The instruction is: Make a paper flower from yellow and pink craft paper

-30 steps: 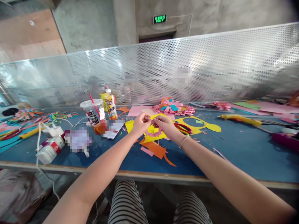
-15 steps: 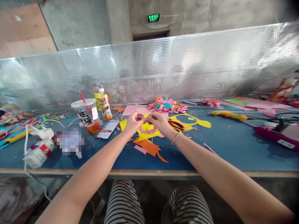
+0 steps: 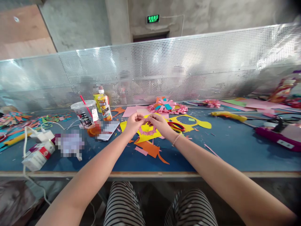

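Above the middle of the table, my left hand (image 3: 134,123) and my right hand (image 3: 159,123) meet with fingertips pinched together. Between them is a pink fringed paper strip (image 3: 142,131), curved into a loop that hangs below the fingers. My fingers hide its upper part. Cut yellow paper (image 3: 150,137) lies beneath the hands. Just beside my right hand rest scissors with red handles (image 3: 179,126), partly covered by the hand. Nearer to me are orange paper scraps (image 3: 150,149) and a small pink paper piece (image 3: 141,151).
A pink layered paper flower (image 3: 168,107) sits behind the hands. On the left stand a plastic cup (image 3: 84,113) with a straw, a pouch drink (image 3: 104,106) and a white box (image 3: 39,156) by a cable. A yellow-handled tool (image 3: 229,116) and a purple tool (image 3: 277,138) lie right.
Both hands stay over the yellow paper with the pink strip pinched between them. The view has shifted very slightly; nothing else has clearly moved.
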`<state>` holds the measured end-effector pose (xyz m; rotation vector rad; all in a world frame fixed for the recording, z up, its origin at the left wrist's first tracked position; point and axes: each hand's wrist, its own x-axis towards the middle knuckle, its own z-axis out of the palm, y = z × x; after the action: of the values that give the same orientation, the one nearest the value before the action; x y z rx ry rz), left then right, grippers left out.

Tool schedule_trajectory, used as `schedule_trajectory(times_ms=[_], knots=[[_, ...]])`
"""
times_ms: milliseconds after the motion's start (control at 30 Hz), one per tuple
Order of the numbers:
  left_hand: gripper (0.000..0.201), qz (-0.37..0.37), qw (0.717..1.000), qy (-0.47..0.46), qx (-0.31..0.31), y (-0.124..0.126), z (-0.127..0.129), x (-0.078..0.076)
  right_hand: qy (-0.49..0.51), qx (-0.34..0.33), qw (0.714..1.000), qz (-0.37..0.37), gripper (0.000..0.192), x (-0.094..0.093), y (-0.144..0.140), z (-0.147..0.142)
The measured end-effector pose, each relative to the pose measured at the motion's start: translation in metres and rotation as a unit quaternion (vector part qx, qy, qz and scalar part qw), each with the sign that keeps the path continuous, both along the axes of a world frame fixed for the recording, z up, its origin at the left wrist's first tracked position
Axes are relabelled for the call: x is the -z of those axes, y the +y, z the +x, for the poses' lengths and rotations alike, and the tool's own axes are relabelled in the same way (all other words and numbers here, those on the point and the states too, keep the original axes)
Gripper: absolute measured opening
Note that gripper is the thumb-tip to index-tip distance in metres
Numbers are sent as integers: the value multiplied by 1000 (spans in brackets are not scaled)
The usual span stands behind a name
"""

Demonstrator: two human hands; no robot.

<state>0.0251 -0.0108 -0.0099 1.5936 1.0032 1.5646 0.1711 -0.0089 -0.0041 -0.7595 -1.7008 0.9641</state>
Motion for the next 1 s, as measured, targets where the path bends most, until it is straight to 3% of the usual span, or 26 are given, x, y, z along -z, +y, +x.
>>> schedule_trajectory(times_ms=[333, 500, 667, 867, 1000], knots=[[18, -4, 998, -31, 60, -8, 3, -5, 6, 17, 999, 33, 19, 2, 4, 1], [14, -12, 998, -36, 42, -8, 4, -5, -11, -10, 1000, 22, 21, 2, 0, 2], [8, -10, 999, -26, 36, -8, 4, -4, -32, 12, 998, 45, 19, 2, -1, 2], [7, -12, 999, -21, 41, -11, 6, -4, -29, 10, 999, 20, 15, 0, -2, 1], [9, -26, 997, -55, 56, -12, 7, -6, 3, 3, 1000, -8, 22, -1, -1, 1]])
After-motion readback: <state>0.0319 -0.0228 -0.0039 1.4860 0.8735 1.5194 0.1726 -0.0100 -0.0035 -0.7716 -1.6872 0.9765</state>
